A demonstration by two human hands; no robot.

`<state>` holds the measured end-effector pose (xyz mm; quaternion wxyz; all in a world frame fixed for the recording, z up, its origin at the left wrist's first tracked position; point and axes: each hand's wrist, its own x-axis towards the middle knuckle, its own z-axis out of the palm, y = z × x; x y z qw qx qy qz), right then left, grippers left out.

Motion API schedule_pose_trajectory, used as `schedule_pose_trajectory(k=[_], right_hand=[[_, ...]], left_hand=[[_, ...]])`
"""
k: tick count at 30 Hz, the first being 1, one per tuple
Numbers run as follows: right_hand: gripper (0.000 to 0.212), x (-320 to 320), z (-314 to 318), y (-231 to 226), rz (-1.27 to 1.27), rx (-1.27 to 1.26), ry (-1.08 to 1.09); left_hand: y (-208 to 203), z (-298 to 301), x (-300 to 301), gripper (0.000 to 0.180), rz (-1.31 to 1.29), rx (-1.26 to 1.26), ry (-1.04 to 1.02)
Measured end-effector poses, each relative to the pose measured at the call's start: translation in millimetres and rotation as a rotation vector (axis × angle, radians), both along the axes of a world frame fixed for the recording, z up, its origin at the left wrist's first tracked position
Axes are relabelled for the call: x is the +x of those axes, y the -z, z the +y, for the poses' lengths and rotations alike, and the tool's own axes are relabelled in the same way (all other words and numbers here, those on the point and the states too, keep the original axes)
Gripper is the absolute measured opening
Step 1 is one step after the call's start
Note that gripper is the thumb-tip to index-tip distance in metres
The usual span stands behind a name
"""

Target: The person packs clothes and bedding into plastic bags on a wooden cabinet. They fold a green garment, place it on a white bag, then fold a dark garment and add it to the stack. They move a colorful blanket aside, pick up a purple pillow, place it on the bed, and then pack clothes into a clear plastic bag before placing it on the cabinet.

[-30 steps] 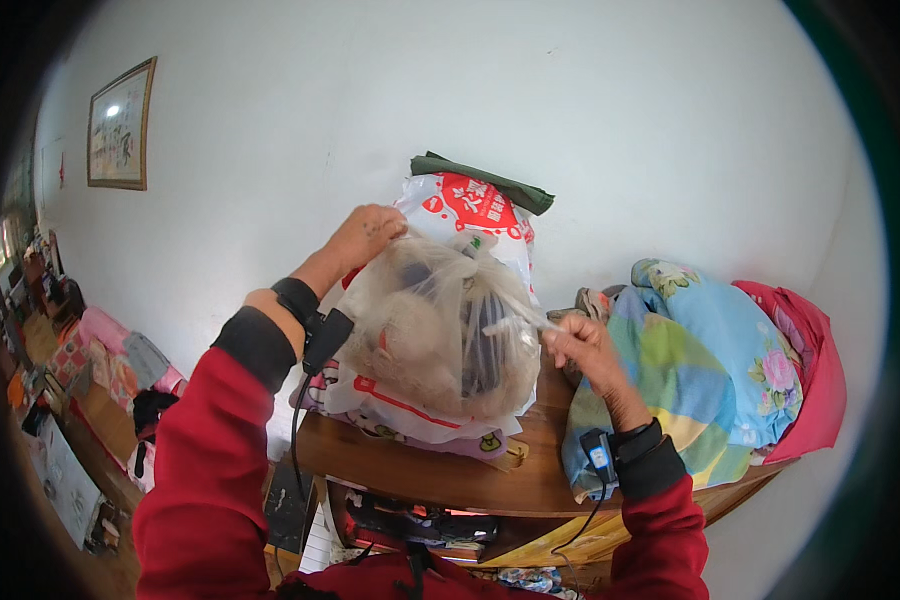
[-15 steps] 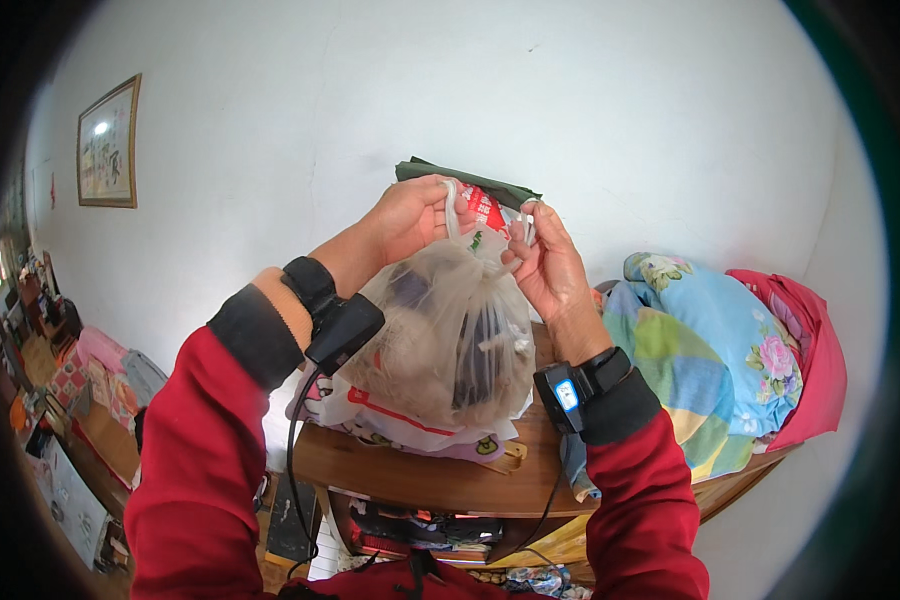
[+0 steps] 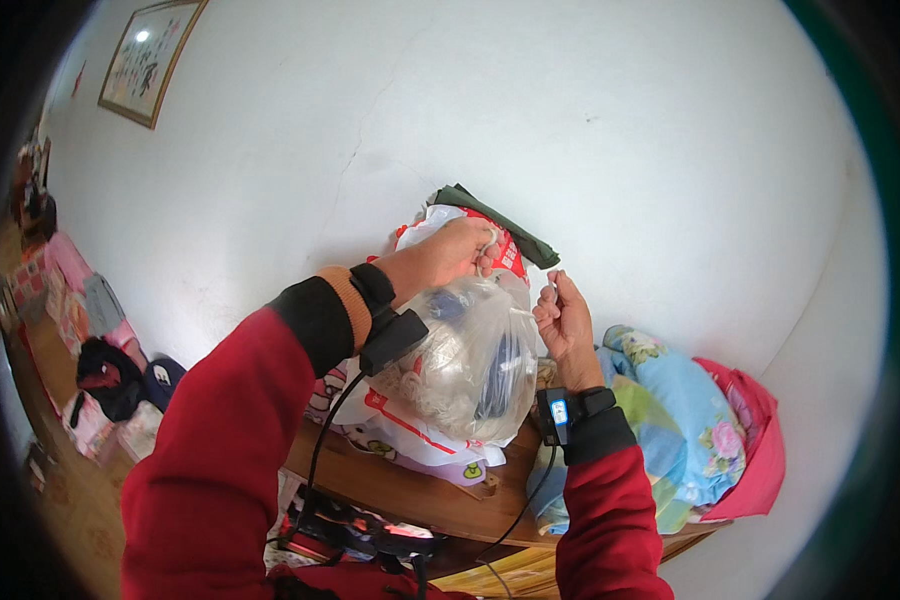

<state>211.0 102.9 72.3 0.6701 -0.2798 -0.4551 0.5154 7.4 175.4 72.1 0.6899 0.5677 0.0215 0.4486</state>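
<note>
A clear plastic bag (image 3: 470, 375), stuffed with dark blue and pale items I cannot make out, stands on a wooden cabinet top (image 3: 410, 492). At its upper left, my left hand (image 3: 458, 248) is closed on one twisted handle, a loop of which shows by the fingers. My right hand (image 3: 564, 318) is closed at the bag's upper right, where a thin twisted strip of the bag runs to its curled fingers. Under and behind the clear bag lies a white and red plastic bag (image 3: 395, 425). A dark green folded sheet (image 3: 500, 222) rests behind it, against the wall.
To the right is a heap of bedding: a blue floral quilt (image 3: 685, 410) and a red cloth (image 3: 755, 440). Dark items fill a shelf below the top. Black cables hang from both wrist devices. A framed picture (image 3: 150, 60) hangs on the wall. Clothes (image 3: 110, 380) lie at far left.
My hands have moved apart, drawing the bag's handles sideways into thin twisted strips. The view has turned and tilted, so the picture frame sits higher and the bedding further left.
</note>
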Motion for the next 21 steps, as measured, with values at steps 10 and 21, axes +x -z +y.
schedule_pose_trajectory(k=[10, 21], right_hand=[[0.016, 2, 2, 4, -0.157, -0.025, 0.090], [0.014, 7, -6, -11, -0.232, 0.038, 0.145]], left_hand=[[11, 14, 2, 0.007, -0.014, 0.031, 0.014], [14, 12, 0, 0.016, 0.257, 0.324, -0.274]])
